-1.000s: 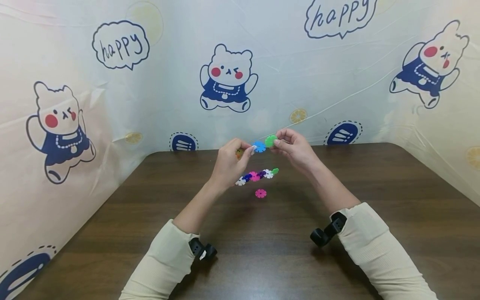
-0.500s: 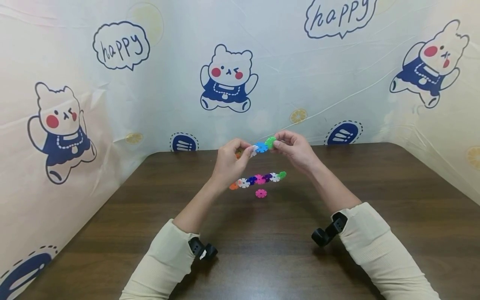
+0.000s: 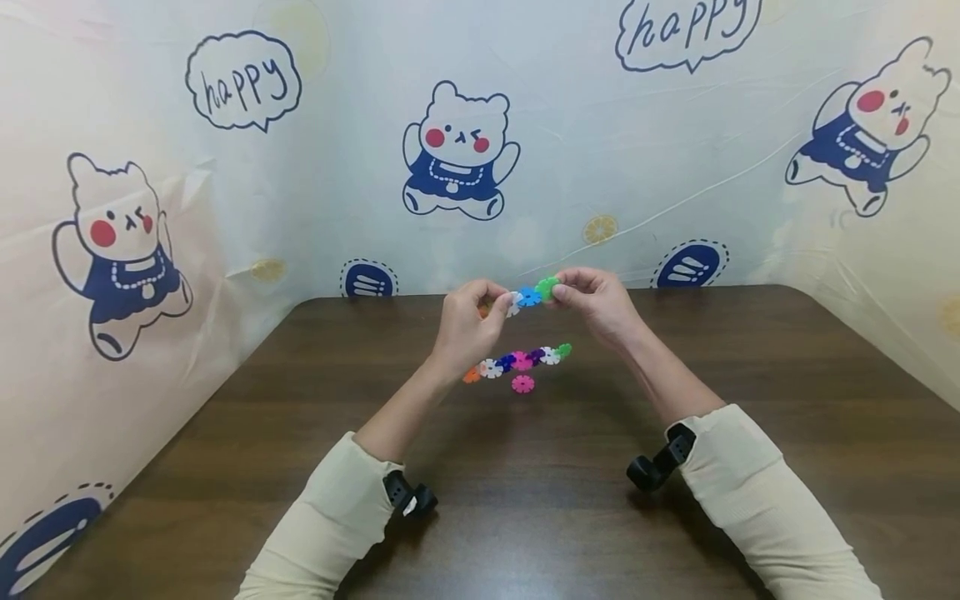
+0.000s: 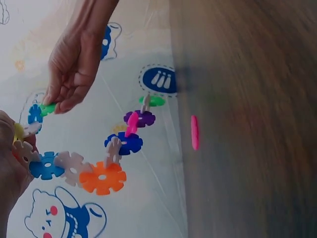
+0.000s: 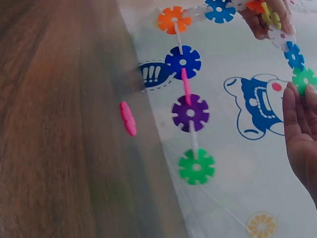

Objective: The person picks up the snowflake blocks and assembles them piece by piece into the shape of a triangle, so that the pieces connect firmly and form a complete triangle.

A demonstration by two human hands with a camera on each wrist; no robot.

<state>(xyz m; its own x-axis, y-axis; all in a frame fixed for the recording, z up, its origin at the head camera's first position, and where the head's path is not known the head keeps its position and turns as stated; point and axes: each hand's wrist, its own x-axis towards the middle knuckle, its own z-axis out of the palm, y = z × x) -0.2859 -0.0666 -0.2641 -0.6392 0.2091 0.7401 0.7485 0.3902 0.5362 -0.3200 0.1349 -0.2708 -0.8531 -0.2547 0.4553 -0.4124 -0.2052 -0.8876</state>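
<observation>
Both hands hold up a chain of notched plastic snowflake discs above the table's far part. My left hand (image 3: 468,329) pinches it near a yellow disc (image 5: 270,16) and a white one, partly hidden by the fingers. My right hand (image 3: 603,308) pinches the green disc (image 3: 546,288) at one end, which joins a blue disc (image 3: 528,297). From the left hand the rest of the chain hangs in a curve, through an orange disc (image 4: 103,178), a dark blue disc (image 5: 183,62) and a purple disc (image 5: 190,113), to another green disc (image 5: 196,166).
A loose pink disc (image 3: 522,384) lies flat on the brown wooden table (image 3: 525,500), below the hanging chain. Behind the table's far edge hangs a printed cloth backdrop (image 3: 337,167). Each sleeve's cuff carries a black wrist camera (image 3: 654,471).
The hanging part of the chain has swung slightly right, and its orange disc now shows. The blue and green discs at the fingers have shifted a little right, with both hands still gripping.
</observation>
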